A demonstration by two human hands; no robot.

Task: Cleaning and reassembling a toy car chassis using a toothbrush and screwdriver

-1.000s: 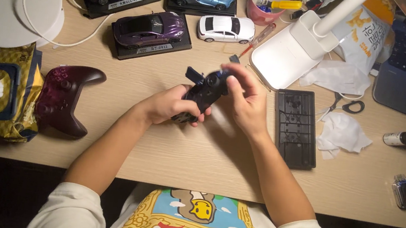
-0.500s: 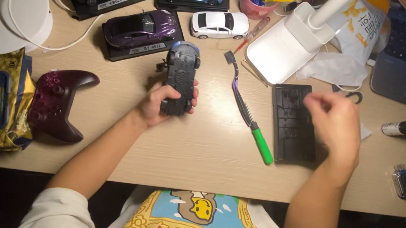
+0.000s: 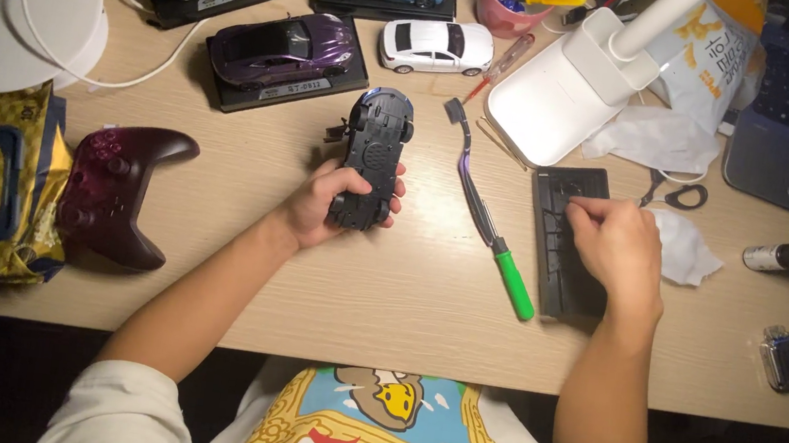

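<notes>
Light wood desk [image 3: 425, 303] filling most of frame, lying under warm light. White lamp base [image 3: 563, 103] sitting upper centre-right, stem running out of top edge. Dark floor showing along bottom edge, below desk front, lying in shadow.

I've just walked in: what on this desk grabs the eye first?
Mid-desk, the left hand grips an upturned dark toy car, its underside facing up. To its right lies a green-handled screwdriver, and the right hand reaches into a black compartment tray. Behind them a purple model car sits on a black plinth.
</notes>
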